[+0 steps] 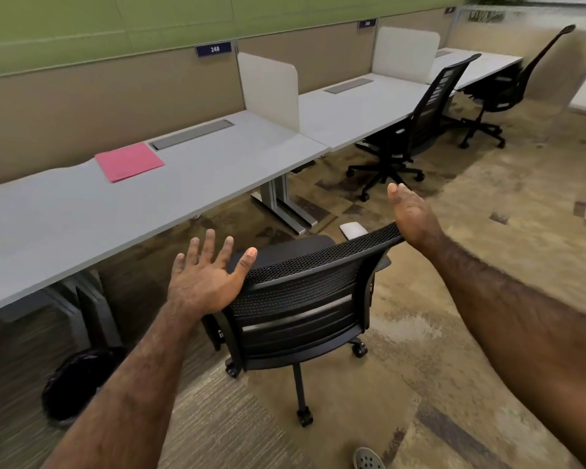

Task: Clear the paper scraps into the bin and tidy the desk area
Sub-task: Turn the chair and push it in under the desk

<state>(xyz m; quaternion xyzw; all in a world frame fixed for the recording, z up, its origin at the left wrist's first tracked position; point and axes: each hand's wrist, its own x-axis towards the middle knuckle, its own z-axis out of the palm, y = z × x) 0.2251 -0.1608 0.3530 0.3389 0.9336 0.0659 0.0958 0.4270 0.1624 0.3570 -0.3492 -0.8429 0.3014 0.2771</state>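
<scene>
Flanking the black chair (301, 292) at lower centre, the left hand (203, 275) and right hand (411, 214) were spread, gripping nothing.

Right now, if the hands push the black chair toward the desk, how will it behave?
The chair will probably roll easily, since it stands on casters. It may swivel, because both hands touch only the backrest top. The carpet might slow it slightly.

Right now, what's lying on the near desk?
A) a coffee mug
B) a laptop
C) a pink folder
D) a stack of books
C: a pink folder lies flat on the near desk, just left of the grey cable tray; no other loose item shows on that top.
</scene>
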